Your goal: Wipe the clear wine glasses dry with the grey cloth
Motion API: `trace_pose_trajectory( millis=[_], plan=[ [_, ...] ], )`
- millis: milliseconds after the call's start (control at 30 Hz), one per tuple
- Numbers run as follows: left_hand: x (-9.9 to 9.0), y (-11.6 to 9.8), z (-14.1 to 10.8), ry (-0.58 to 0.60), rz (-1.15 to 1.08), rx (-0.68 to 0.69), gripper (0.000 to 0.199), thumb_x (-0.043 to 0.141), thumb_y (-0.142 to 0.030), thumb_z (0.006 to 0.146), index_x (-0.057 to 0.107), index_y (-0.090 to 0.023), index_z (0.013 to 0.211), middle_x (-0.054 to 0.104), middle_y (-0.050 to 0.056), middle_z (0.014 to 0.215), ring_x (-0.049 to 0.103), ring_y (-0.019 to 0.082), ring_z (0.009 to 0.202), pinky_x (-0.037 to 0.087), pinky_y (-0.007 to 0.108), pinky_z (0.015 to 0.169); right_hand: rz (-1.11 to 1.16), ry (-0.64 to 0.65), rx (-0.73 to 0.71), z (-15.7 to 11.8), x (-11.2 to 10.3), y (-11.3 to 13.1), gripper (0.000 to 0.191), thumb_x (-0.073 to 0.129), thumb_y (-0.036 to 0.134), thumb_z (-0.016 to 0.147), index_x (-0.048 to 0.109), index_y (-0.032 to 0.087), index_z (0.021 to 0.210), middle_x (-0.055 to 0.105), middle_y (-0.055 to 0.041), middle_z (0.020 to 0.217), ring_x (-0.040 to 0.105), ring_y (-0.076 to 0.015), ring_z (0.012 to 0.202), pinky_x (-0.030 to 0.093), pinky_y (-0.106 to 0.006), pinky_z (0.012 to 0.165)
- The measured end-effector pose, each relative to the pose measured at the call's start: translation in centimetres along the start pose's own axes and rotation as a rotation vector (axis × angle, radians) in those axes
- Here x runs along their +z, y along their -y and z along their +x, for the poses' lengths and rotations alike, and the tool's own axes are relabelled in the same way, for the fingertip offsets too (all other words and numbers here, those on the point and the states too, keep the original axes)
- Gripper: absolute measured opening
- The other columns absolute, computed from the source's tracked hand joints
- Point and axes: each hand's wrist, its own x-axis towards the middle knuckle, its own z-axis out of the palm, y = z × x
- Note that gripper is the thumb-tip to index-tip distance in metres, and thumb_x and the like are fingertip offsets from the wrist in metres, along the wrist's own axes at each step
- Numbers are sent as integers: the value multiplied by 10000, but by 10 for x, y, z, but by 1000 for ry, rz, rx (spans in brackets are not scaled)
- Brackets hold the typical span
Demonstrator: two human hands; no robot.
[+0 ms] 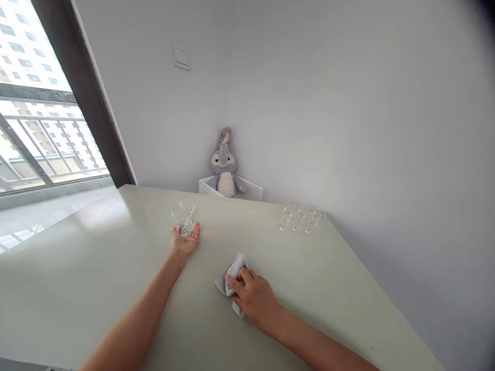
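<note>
**Cloth [235, 270] pinched in right hand [255, 299], left hand [185, 243] by the glasses [185, 212]**

So the right fingers have the grey cloth bunched between thumb and fingertips, just above or on the pale table [96, 293], can't tell which. Left palm's turned up, thumb out wide, fingers stretched loosely toward those clear stemmed glasses; can't tell if they're touching. Over on the right, near the wall, there's a row of three more stemmed glasses [302, 214]. Past the far edge, a grey plush toy [224, 165] sits in a white perforated basket [253, 192].

Slim bare forearms [145, 312], bare left hand [185, 242], bare right hand [256, 298]
</note>
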Motion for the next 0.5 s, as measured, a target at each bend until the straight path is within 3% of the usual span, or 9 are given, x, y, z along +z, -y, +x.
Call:
trace_pose_trajectory(
  millis=[100, 200, 400, 500],
  plan=[
    [2, -2, 3, 55, -4, -24, 279, 308, -441, 864, 429, -200, 932, 517, 124, 1011, 617, 188, 855, 543, 294, 597, 79, 53, 90, 5, 10, -9, 204, 608, 212, 716, 590, 231, 917, 566, -54, 866, 534, -193, 743, 427, -283, 594],
    [2, -2, 1, 49, -1, -44, 228, 359, -369, 862, 448, -162, 826, 541, 117, 956, 617, 161, 822, 547, 261, 602, 344, -12, 215, 5, 7, -24, 79, 602, 213, 706, 589, 216, 783, 557, -25, 832, 520, -176, 791, 408, -278, 683],
    [2, 26, -21, 48, 41, -145, 179, 455, -304, 821, 460, -134, 766, 555, 152, 919, 611, 188, 800, 552, 277, 568, 1417, -288, 886, 10, -6, -53, 245, 627, 397, 635, 537, 174, 682, 533, 26, 590, 485, -127, 540, 379, -249, 535],
    [9, 50, -33, 80, 112, -234, 169, 499, -287, 795, 476, -128, 740, 562, 158, 895, 612, 201, 788, 550, 281, 561, 1672, -365, 1067, 11, -7, -59, 258, 677, 365, 576, 558, 167, 689, 555, 21, 554, 499, -126, 493, 370, -239, 480]
  ],
)
